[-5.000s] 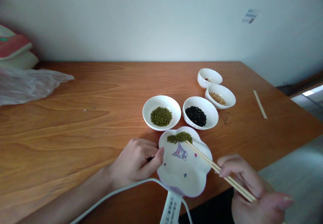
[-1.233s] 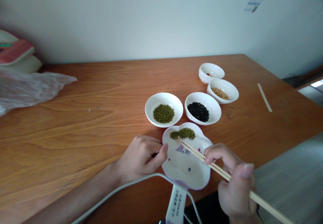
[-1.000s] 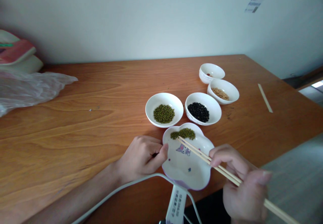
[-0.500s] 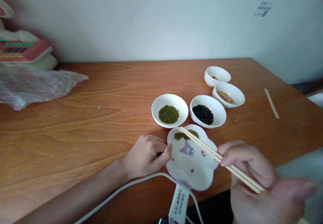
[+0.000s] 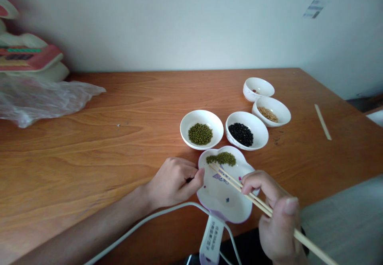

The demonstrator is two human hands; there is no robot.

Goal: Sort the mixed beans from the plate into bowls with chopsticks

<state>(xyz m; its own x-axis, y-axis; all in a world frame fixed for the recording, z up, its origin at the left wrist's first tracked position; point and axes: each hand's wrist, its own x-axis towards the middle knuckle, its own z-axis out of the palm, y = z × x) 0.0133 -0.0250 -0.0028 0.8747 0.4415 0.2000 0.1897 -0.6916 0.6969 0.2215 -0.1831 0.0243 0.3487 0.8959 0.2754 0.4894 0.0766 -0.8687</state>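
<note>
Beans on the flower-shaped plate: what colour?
The beans on the plate are green; the head view shows it best.

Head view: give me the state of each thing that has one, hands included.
Flower-shaped plate, upright, mung beans along far side
Chopsticks, tips slightly apart
Left hand, curled at the plate's rim; grip unclear
Right hand, closed on the chopsticks
Mung-bean bowl, upright, partly filled
Black-bean bowl, upright, partly filled
Tan-bean bowl, upright, partly filled
Farthest bowl, upright, few pieces inside
Plastic bag, crumpled
</note>
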